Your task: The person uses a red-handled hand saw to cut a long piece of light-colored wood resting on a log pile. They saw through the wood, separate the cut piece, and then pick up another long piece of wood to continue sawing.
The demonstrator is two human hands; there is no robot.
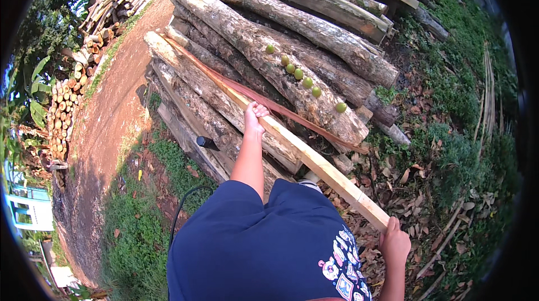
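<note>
A long squared wooden beam (324, 167) runs slantwise across the front of my body, from the far left down to the near right. My left hand (256, 115) is closed around it near its middle. At its near right end my right hand (394, 240) grips the beam, fingers wrapped over the edge. Just beyond the beam lies a thin reddish strip of wood (286, 112), close to my left hand. Several round green fruits (307, 83) rest in a loose row on a thick log (247, 34) farther off.
More logs (320, 17) lie stacked beyond. A black cylindrical object (207, 143) rests on the logs left of my left arm, and a black cable (181, 207) curves beside me. Dry leaves (404, 175) cover ground at right. A dirt track (120, 85) and a cut-log pile (65, 107) are at left.
</note>
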